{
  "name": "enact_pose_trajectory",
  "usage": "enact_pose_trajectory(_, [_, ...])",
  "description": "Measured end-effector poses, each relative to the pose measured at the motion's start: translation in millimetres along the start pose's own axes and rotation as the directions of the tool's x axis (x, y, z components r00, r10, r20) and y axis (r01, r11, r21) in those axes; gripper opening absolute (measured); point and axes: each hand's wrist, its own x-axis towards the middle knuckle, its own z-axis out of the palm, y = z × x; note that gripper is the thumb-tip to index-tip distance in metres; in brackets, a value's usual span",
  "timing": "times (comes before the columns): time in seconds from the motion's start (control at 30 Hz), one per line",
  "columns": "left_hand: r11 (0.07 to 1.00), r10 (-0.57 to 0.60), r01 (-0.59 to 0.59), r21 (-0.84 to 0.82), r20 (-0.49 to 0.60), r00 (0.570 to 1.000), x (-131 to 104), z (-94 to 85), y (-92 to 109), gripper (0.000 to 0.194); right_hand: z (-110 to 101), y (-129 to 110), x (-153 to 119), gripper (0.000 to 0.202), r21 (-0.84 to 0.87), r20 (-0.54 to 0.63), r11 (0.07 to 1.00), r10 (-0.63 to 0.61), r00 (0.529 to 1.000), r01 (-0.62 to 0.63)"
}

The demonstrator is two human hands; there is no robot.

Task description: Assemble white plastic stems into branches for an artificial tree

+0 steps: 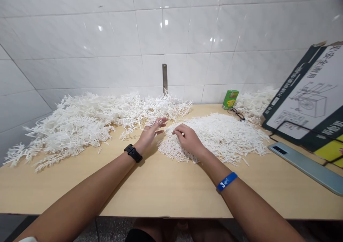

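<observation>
My left hand point(152, 134), with a black watch on its wrist, is just in front of a heap of branched white plastic strands point(88, 118). Its fingers are stretched out and apart. White bits show by its fingertips, but I cannot tell whether they are held or lie behind. My right hand point(189, 139) is over the left part of a pile of short, loose white plastic sticks point(227, 136). Thumb and fingers are pinched together there, and whatever they hold is hidden. A blue band circles the right forearm.
Behind the table point(166, 195) rises a white tiled wall with a metal strip point(164, 78). On the right are a green box point(230, 99), black-framed glasses point(237, 114), another white heap point(253, 104), a large printed carton point(308, 99) and a phone point(308, 167).
</observation>
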Motion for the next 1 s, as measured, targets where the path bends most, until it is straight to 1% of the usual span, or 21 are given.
enact_pose_trajectory(0.07, [1.0, -0.011, 0.011, 0.007, 0.059, 0.998, -2, 2.5, 2, 0.043, 0, 5, 1, 0.023, -0.026, -0.071, 0.995, 0.09, 0.993, -0.092])
enact_pose_trajectory(0.13, [1.0, -0.007, 0.007, 0.002, 0.113, 0.994, -4, 4.9, 2, 0.042, 0, 6, 2, 0.028, -0.014, -0.135, 0.988, 0.153, 0.979, -0.156])
enact_pose_trajectory(0.17, [1.0, -0.002, 0.002, -0.001, 0.133, 0.991, -5, 5.6, 1, 0.042, -1, 4, 2, 0.027, 0.009, -0.155, 0.987, 0.162, 0.975, -0.162])
enact_pose_trajectory(0.23, [1.0, 0.006, -0.006, 0.002, 0.178, 0.984, -5, 6.3, -1, 0.042, -2, -1, 1, 0.024, 0.08, -0.161, 0.989, 0.138, 0.977, -0.126])
enact_pose_trajectory(0.3, [1.0, -0.006, 0.004, 0.006, 0.231, 0.973, -6, 6.7, -3, 0.045, -3, -7, 0, 0.022, 0.15, -0.115, 0.986, 0.09, 0.989, -0.072])
enact_pose_trajectory(0.37, [1.0, -0.03, 0.03, 0.004, 0.285, 0.958, -7, 7.1, -5, 0.049, -1, -12, 0, 0.023, 0.184, -0.046, 0.981, 0.067, 0.997, -0.058])
enact_pose_trajectory(0.43, [0.999, -0.044, 0.045, 0.003, 0.316, 0.948, -8, 7.6, -5, 0.052, 1, -15, -1, 0.02, 0.179, 0.035, 0.982, 0.06, 0.998, -0.066])
enact_pose_trajectory(0.5, [0.999, -0.042, 0.04, 0.013, 0.325, 0.945, -9, 8.0, -4, 0.053, 4, -16, -2, 0.018, 0.17, 0.103, 0.983, 0.045, 0.994, -0.062])
enact_pose_trajectory(0.6, [0.998, -0.03, 0.014, 0.055, 0.302, 0.953, -11, 9.0, -2, 0.053, 4, -18, -3, 0.026, 0.181, 0.147, 0.981, 0.037, 0.988, -0.064])
enact_pose_trajectory(0.7, [0.995, -0.025, -0.001, 0.103, 0.258, 0.966, -10, 10.6, -1, 0.057, 2, -21, -5, 0.029, 0.203, 0.147, 0.973, 0.082, 0.986, -0.112])
enact_pose_trajectory(0.77, [0.994, -0.018, -0.005, 0.106, 0.216, 0.976, -7, 10.5, -3, 0.057, 1, -24, -6, 0.029, 0.241, 0.167, 0.961, 0.097, 0.981, -0.136])
enact_pose_trajectory(0.83, [0.998, -0.011, 0.003, 0.065, 0.114, 0.993, -4, 8.4, -5, 0.053, 2, -28, -8, 0.027, 0.274, 0.205, 0.952, 0.081, 0.975, -0.137])
enact_pose_trajectory(0.9, [1.0, -0.007, 0.007, 0.002, 0.006, 1.0, -1, 4.3, -6, 0.05, 2, -29, -9, 0.025, 0.268, 0.225, 0.956, 0.056, 0.973, -0.116])
enact_pose_trajectory(0.93, [0.999, -0.004, 0.003, -0.039, -0.022, 1.0, 0, 2.1, -5, 0.051, 2, -29, -8, 0.024, 0.253, 0.214, 0.962, 0.046, 0.976, -0.101])
enact_pose_trajectory(0.97, [0.997, -0.003, 0.002, -0.076, -0.02, 1.0, 1, 0.3, -4, 0.05, 2, -28, -7, 0.025, 0.231, 0.184, 0.969, 0.046, 0.982, -0.088])
enact_pose_trajectory(1.0, [0.995, -0.004, 0.005, -0.104, 0.008, 1.0, 1, -1.0, -2, 0.049, 1, -26, -6, 0.027, 0.207, 0.135, 0.975, 0.059, 0.989, -0.086])
